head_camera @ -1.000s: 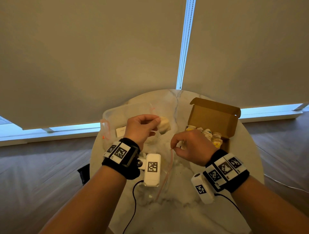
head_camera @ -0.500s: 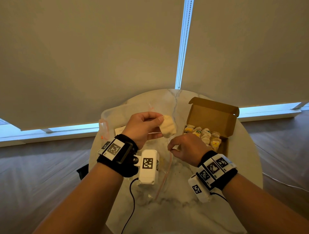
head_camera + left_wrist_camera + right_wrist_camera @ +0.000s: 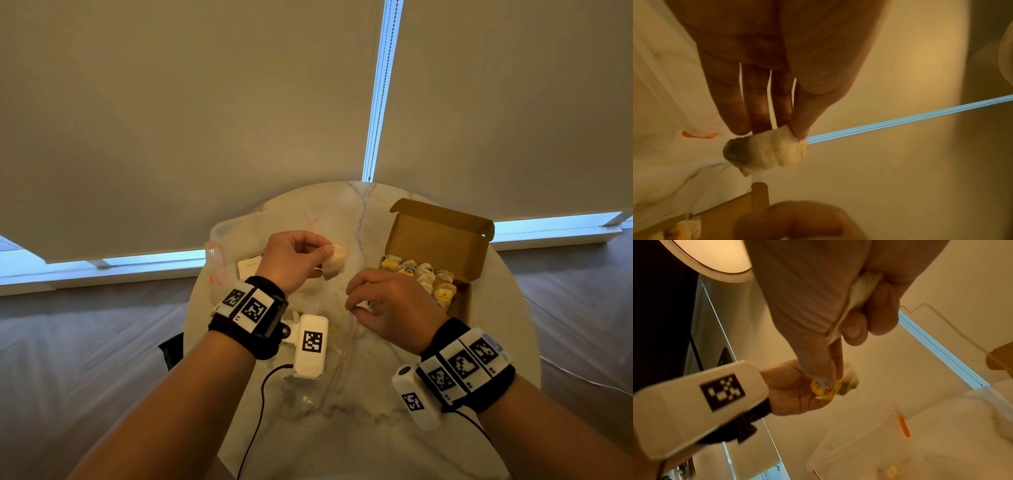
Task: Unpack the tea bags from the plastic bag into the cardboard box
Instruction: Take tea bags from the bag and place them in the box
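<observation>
— Left hand point(image 3: 291, 260)?
— Raised over the far middle of the desk point(image 3: 496, 325), thumb and fingertips point(image 3: 797, 126) pinching one end of a pale tea bag point(image 3: 335, 266). Hangs from that grip with its long axis slanting down and toward the near side in the head view; in the left wrist view, darker lower end pointing away from the thumb.
— And the right hand point(image 3: 390, 308)?
— Just near and right of the left, fingers curled. Thumb and forefinger pinching a small yellow tag point(image 3: 825, 390); other fingers closed round a second tea bag point(image 3: 861, 287) tucked in the palm. Thin string point(image 3: 941, 324) looping out beside the knuckles; which bag it belongs to, cannot tell.
— Cardboard box point(image 3: 442, 240)?
— Far right on the desk, lid flap standing open at the back, rows of packed tea bags point(image 3: 421, 274) inside, some with yellow tags.
— Plastic bag point(image 3: 246, 236)?
— Clear, orange-trimmed, spread on the desk left and under both hands, a white card point(image 3: 248, 267) showing through it by the left wrist.
</observation>
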A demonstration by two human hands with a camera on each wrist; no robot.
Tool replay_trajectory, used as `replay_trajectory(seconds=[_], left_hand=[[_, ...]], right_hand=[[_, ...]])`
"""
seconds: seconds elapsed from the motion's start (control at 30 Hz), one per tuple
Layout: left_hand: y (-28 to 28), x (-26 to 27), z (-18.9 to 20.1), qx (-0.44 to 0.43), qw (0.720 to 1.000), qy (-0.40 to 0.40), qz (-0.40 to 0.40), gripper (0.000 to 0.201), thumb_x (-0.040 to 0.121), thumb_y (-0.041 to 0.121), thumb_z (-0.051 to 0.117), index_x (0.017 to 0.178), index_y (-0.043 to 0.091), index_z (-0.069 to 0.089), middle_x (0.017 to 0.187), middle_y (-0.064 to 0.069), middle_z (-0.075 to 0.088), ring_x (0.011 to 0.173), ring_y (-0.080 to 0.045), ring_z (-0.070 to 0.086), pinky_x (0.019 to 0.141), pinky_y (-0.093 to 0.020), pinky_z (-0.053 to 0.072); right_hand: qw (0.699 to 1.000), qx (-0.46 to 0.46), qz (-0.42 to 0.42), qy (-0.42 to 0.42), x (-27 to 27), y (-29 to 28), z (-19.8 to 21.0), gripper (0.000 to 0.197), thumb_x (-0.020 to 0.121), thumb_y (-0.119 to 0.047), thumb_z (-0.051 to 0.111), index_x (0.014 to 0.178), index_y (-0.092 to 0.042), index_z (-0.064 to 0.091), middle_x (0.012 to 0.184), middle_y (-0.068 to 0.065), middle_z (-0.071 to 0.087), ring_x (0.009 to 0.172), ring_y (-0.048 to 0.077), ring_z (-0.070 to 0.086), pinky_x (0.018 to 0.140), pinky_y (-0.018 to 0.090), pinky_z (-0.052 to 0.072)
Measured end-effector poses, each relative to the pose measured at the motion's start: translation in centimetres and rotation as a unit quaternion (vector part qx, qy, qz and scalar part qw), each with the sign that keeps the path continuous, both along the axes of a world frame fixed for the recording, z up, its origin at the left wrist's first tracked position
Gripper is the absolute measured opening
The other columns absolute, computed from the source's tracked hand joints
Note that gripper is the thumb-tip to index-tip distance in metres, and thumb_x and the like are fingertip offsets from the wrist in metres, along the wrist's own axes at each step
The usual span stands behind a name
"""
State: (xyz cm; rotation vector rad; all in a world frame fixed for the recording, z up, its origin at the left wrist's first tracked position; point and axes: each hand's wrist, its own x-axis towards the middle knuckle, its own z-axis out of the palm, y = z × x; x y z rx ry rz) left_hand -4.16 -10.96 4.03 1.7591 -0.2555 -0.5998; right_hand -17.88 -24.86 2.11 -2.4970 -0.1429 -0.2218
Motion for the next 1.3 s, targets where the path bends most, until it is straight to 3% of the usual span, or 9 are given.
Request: replay_trajectory(seconds=[0.17, 0.27, 0.33, 0.5, 0.6, 0.7, 0.93, 1.13, 1.3], left_hand=[[-0.1, -0.1, -0.6, 0.022, 0.999, -0.031, -0.013, 0.008, 0.083, 0.012, 0.076, 0.079, 0.019, 0.074, 0.073, -0.003, 0.069, 0.074, -0.021, 0.068, 0.073, -0.038, 0.06], [-0.1, -0.3, -0.7, 0.028, 0.997, -0.062, -0.023, 0.007, 0.083, 0.014, 0.076, 0.08, 0.021, 0.074, 0.073, -0.004, 0.071, 0.074, -0.022, 0.068, 0.07, -0.034, 0.059], [0.1, -0.4, -0.7, 0.031, 0.995, -0.089, -0.034, 0.008, 0.083, 0.017, 0.076, 0.08, 0.025, 0.075, 0.078, -0.003, 0.073, 0.078, -0.024, 0.069, 0.071, -0.035, 0.059], [0.1, -0.8, -0.6, 0.014, 0.991, -0.124, -0.053, 0.009, 0.082, 0.016, 0.077, 0.081, 0.024, 0.075, 0.078, 0.003, 0.074, 0.076, -0.016, 0.069, 0.073, -0.034, 0.057], [0.0, -1.0, -0.4, -0.002, 0.99, -0.128, -0.059, 0.007, 0.082, 0.011, 0.076, 0.086, 0.016, 0.076, 0.08, 0.001, 0.074, 0.075, -0.01, 0.068, 0.073, -0.027, 0.054], [-0.1, -1.1, -0.3, -0.017, 0.989, -0.137, -0.056, 0.009, 0.08, 0.01, 0.077, 0.087, 0.016, 0.074, 0.08, 0.001, 0.074, 0.077, -0.014, 0.07, 0.077, -0.03, 0.056], [-0.2, -1.1, 0.0, -0.06, 0.987, -0.143, -0.044, 0.033, 0.08, 0.006, 0.076, 0.109, 0.017, 0.066, 0.076, 0.001, 0.075, 0.076, -0.016, 0.07, 0.08, -0.031, 0.056], [-0.2, -1.3, 0.0, -0.081, 0.987, -0.131, -0.042, 0.028, 0.08, 0.002, 0.075, 0.104, 0.015, 0.072, 0.075, 0.003, 0.074, 0.079, -0.013, 0.071, 0.081, -0.027, 0.056], [-0.3, -1.3, 0.0, -0.083, 0.987, -0.133, -0.035, 0.029, 0.079, 0.002, 0.076, 0.105, 0.014, 0.071, 0.075, 0.002, 0.074, 0.078, -0.015, 0.071, 0.081, -0.03, 0.058]], right_hand=[[0.996, 0.074, -0.008, -0.05, 0.8, -0.2, 2.0, 0.006, 0.082, -0.023, 0.07, 0.086, -0.022, 0.075, 0.089, -0.011, 0.065, 0.072, 0.008, 0.062, 0.065, 0.03, 0.052], [0.989, 0.12, -0.031, -0.075, 1.4, -0.4, 3.2, 0.008, 0.082, -0.015, 0.073, 0.088, -0.018, 0.076, 0.083, -0.009, 0.068, 0.07, -0.003, 0.059, 0.063, 0.011, 0.045], [0.982, 0.154, -0.072, -0.088, 1.8, -0.6, 3.5, 0.008, 0.081, -0.013, 0.075, 0.088, -0.016, 0.075, 0.077, -0.011, 0.067, 0.066, -0.007, 0.057, 0.058, 0.006, 0.039], [0.96, 0.232, -0.13, -0.088, 2.5, -1.2, 3.6, 0.006, 0.08, -0.011, 0.075, 0.081, -0.016, 0.073, 0.078, -0.009, 0.069, 0.071, 0.004, 0.061, 0.061, 0.021, 0.045], [0.954, 0.242, -0.157, -0.085, 2.8, -1.4, 4.0, 0.005, 0.08, -0.013, 0.075, 0.083, -0.017, 0.076, 0.078, -0.014, 0.07, 0.07, -0.001, 0.061, 0.062, 0.014, 0.045], [0.948, 0.256, -0.173, -0.074, 3.0, -1.6, 4.1, 0.005, 0.081, -0.013, 0.075, 0.085, -0.015, 0.077, 0.076, -0.02, 0.067, 0.067, -0.007, 0.059, 0.06, 0.007, 0.042], [0.95, 0.267, -0.157, -0.037, 3.2, -1.8, 3.4, 0.015, 0.078, -0.018, 0.079, 0.092, -0.019, 0.077, 0.087, -0.011, 0.073, 0.075, -0.005, 0.062, 0.071, 0.011, 0.047], [0.952, 0.248, -0.172, -0.046, 3.3, -1.3, 3.3, 0.01, 0.079, -0.015, 0.077, 0.089, -0.012, 0.077, 0.078, -0.007, 0.07, 0.057, -0.009, 0.055, 0.055, 0.007, 0.038], [0.95, 0.249, -0.184, -0.047, 3.5, -1.4, 2.7, 0.008, 0.083, -0.018, 0.073, 0.09, -0.017, 0.077, 0.082, -0.01, 0.072, 0.069, -0.004, 0.062, 0.061, 0.01, 0.044]])
